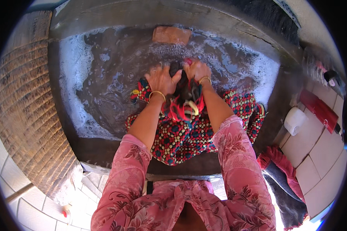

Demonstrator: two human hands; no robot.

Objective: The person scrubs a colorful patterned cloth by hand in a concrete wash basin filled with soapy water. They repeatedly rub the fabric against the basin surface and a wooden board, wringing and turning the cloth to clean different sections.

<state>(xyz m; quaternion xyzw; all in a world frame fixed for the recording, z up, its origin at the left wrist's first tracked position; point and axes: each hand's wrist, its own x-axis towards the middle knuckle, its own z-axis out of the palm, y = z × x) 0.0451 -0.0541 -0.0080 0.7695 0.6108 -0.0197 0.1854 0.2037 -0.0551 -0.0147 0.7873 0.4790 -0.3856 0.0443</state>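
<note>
A thick knobbly textile [181, 142] in red, dark teal, black and cream drapes over the near edge of a dark basin [112, 152] full of soapy water. Its fringed end is bunched up between my hands as a wet dark wad. My left hand [160, 80] is closed on the left side of that wad, with the thumb laid across it. On the other side, my right hand [197, 70] grips the wad with curled fingers. Both palms face down, and the undersides of the fingers are hidden.
A reddish brick-like block [171, 35] sits at the far side of the water. A ridged wooden washboard [27, 100] slopes along the left. To the right are a white container [295, 120], a red bottle-like object [319, 109] and dark, red-fringed cloth [283, 188].
</note>
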